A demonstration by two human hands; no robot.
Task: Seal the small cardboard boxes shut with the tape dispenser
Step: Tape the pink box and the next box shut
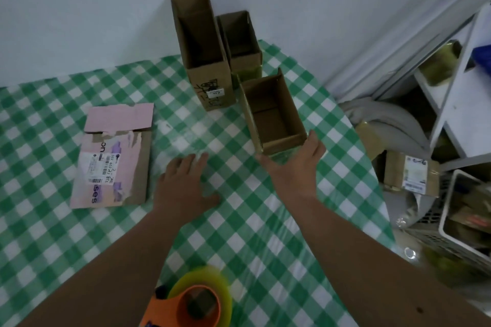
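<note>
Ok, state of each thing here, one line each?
Nearest box: open, unsealed.
Tall box: open, upright.
Back box: open, upright.
Pink mailer: torn open, lying flat.
Tape dispenser: on table, untouched.
Left hand: flat on tablecloth.
Right hand: open, at nearest box.

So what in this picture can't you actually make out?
All in the head view:
- Orange tape dispenser with yellow-green roll: cut off by the bottom edge.
- Printed white label on the flat pink cardboard mailer: text too small and blurred.
- Right hand at the nearest open brown cardboard box: grip or mere touch is unclear.
- White shelf contents: dim, blurred.
</note>
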